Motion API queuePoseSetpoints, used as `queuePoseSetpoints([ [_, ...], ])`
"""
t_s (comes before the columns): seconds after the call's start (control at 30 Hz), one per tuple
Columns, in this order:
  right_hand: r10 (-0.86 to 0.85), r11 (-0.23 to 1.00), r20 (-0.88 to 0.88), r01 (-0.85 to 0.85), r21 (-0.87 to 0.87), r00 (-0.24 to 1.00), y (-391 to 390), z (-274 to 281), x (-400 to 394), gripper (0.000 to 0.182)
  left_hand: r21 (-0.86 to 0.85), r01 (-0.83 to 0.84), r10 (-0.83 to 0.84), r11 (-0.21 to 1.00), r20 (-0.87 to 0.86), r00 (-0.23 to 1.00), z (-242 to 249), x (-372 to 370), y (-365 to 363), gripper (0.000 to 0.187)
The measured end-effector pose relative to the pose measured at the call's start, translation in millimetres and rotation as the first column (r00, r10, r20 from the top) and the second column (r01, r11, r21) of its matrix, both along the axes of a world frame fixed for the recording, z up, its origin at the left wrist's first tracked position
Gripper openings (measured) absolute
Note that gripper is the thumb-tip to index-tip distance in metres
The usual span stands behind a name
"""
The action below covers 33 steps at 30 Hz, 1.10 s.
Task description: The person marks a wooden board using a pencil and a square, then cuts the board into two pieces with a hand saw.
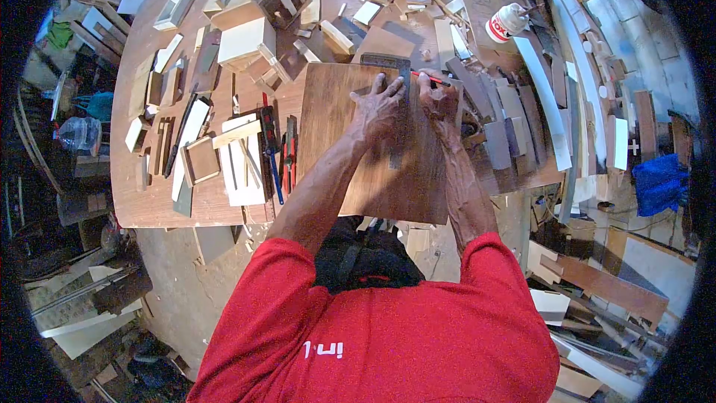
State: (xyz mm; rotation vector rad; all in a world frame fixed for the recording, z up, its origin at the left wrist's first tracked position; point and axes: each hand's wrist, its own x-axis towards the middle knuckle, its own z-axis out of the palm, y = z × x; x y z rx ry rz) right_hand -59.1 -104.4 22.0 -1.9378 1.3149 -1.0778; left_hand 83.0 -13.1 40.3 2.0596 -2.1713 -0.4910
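Left hand [379, 108] wide across board [324, 149] and square [403, 67], right hand [438, 101] around red pencil [441, 82]

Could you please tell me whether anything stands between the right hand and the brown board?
Nothing visible does: the right hand holds the red pencil over the brown board; the dark ruler lies alongside, partly under the left hand.

A left hand [378, 110] lies spread just left of the right hand [440, 98], fingers curled in a pinch, both forearms [464, 175] outstretched.
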Motion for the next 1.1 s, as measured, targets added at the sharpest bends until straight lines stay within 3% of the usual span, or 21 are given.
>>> queuePoseSetpoints([
  [0.13,0.007,1.0,0.037,-0.008,0.019,0.999,1.8,-1.5,-2.5,0.02,-0.024,-0.01,0.009,1.0,-0.009,1.0,-0.3,-0.2,-0.1,0.062],
  [0.2,0.02,0.996,-0.195,-0.037,-0.086,0.981,-0.4,-6.7,-4.8,0.022,0.021,-0.01,0.01,1.0,-0.018,1.0,3.5,0.1,-1.0,0.064],
  [0.23,0.02,0.996,-0.196,-0.037,-0.081,0.98,-1.3,-5.4,-3.4,0.022,0.026,-0.009,0.01,1.0,-0.02,1.0,5.7,0.6,-1.1,0.064],
  [0.3,0.021,1.0,-0.04,-0.021,0.016,0.999,3.0,6.2,2.1,0.023,0.028,0.032,-0.033,0.999,0.056,0.998,5.4,2.2,-0.3,0.062],
  [0.33,0.017,0.999,-0.044,-0.016,0.031,0.999,7.1,5.7,2.6,0.023,0.042,0.037,-0.039,0.998,0.051,0.998,3.5,2.7,-0.1,0.062],
  [0.4,0.01,0.998,0.03,-0.011,0.055,1.0,17.1,3.6,-0.7,0.021,0.021,0.038,-0.04,0.999,0.065,0.997,2.2,2.6,-1.3,0.063],
  [0.43,0.1,0.994,0.133,-0.105,0.031,0.986,24.2,3.5,-7.4,0.019,0.05,0.029,-0.031,0.998,0.036,0.999,4.6,2.4,-2.2,0.065],
  [0.53,0.083,0.995,0.149,-0.089,0.036,0.985,60.5,9.8,-20.0,0.017,0.053,0.033,-0.037,0.998,0.07,0.997,10.5,1.7,-2.0,0.067],
  [0.57,0.091,0.992,0.255,-0.111,0.064,0.963,70.8,-1.9,-22.9,0.012,0.072,0.03,-0.035,0.997,0.075,0.997,15.5,-0.4,-0.6,0.068],
  [0.6,0.088,0.992,0.255,-0.108,0.066,0.963,81.0,-9.1,-30.4,0.012,0.074,0.033,-0.038,0.997,0.074,0.997,18.0,-1.0,0.8,0.068],
  [0.67,0.182,0.981,-0.011,-0.182,-0.066,0.983,105.3,-15.3,-49.2,0.013,0.081,0.054,-0.06,0.995,0.068,0.996,18.9,0.9,1.4,0.07],
  [0.7,0.135,0.983,0.077,-0.143,0.112,0.988,118.7,25.0,-43.5,0.012,0.081,0.055,-0.061,0.995,0.069,0.996,14.0,1.9,0.0,0.07],
  [0.77,0.137,0.984,0.084,-0.146,0.105,0.987,134.8,19.7,-49.9,0.012,-0.008,0.054,-0.054,0.999,0.022,0.998,1.6,3.3,-2.0,0.087],
  [0.97,0.179,0.977,0.076,-0.186,0.1,0.981,160.4,19.9,-63.8,0.013,-0.001,0.07,-0.07,0.998,0.031,0.997,3.3,3.5,-1.2,0.096],
  [1.07,0.186,0.978,-0.028,-0.182,0.103,0.982,166.2,21.1,-65.8,0.012,-0.013,0.124,-0.122,0.992,0.072,0.99,7.2,4.3,-0.5,0.1],
  [1.1,0.07,0.984,0.029,-0.074,0.161,0.997,167.9,16.5,-64.0,0.014,-0.016,0.125,-0.123,0.992,0.076,0.989,8.6,4.4,-0.8,0.1],
])
